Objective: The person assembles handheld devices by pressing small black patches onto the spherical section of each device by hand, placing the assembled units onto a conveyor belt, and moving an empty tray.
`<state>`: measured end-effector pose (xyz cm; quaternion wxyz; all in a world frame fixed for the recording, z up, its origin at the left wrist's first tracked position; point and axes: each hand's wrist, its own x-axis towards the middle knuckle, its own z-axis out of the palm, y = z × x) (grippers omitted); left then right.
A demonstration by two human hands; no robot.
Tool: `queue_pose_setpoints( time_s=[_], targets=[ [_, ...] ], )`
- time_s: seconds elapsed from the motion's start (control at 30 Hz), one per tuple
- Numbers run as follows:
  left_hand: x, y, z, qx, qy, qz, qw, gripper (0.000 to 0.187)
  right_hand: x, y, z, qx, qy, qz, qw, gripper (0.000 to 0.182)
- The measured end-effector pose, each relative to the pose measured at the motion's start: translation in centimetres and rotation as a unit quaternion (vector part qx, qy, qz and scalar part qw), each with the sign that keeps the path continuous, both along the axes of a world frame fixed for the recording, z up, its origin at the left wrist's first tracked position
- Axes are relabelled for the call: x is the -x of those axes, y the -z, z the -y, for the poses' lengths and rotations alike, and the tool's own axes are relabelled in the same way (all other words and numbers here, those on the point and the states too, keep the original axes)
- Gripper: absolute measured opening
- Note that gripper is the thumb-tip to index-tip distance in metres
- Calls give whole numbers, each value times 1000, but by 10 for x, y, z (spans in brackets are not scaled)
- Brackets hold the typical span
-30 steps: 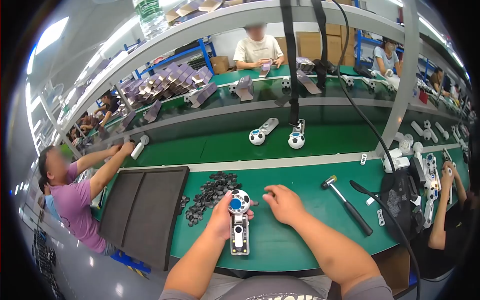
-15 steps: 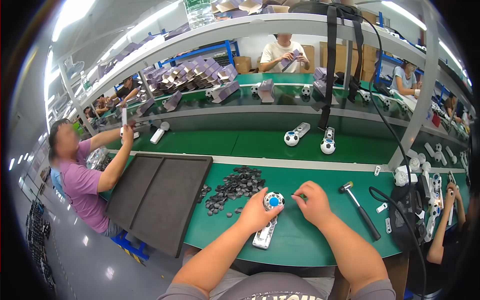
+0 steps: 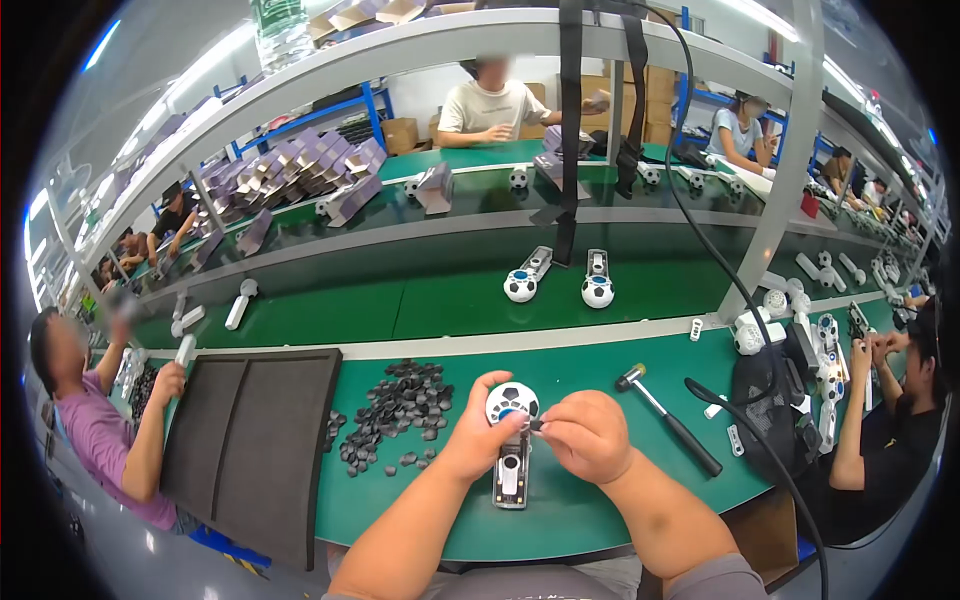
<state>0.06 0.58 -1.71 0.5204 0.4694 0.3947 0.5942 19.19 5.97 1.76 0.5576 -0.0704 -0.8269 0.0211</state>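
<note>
My left hand is wrapped round the ball end of a white handheld device with a soccer-ball pattern and a blue centre. Its long handle section, open with inner parts showing, points toward me over the green table. My right hand pinches a small black piece against the right side of the ball. To the left lies a loose pile of small black pieces. A hammer with a black grip rests right of my right hand.
A dark divided tray stands at the left edge. Two similar devices lie on the green conveyor ahead. At right are a black mesh bag, a hanging cable and white parts. Co-workers sit left, right and across.
My right hand has moved left to the ball, bringing the black piece against it. The view has turned to the right. The person at left has lowered a hand holding a white part.
</note>
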Motion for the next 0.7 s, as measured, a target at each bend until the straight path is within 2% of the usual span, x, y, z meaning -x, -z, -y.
queue_pose_setpoints(
  time_s=[0.07,0.1,0.17,0.2,0.23,0.3,0.5,0.6,0.63,0.7],
  targets=[
    [1,9,-2,23,13,66,997,58,1,5,-3,51,-11,9,999,22],
    [3,12,-1,30,15,69,997,58,1,3,-1,163,-27,21,986,18],
    [5,12,2,13,41,81,996,58,2,2,2,380,-59,43,922,11],
    [6,12,2,1,53,87,995,58,4,7,1,384,-57,44,921,11],
    [6,13,2,5,53,89,995,58,7,13,0,474,-112,15,873,10],
    [5,15,4,-4,49,89,995,61,11,24,-1,631,-215,-44,744,10],
    [3,14,3,-17,-6,81,997,61,10,31,0,629,-224,-38,743,10],
    [23,-1,0,69,-20,-67,995,59,9,30,0,631,-204,-61,746,10],
    [30,-5,0,68,-20,-70,995,59,8,29,-2,625,-192,-77,753,10],
    [44,-9,0,71,-77,-178,978,51,6,28,-6,610,-167,-110,766,10]
  ],
)
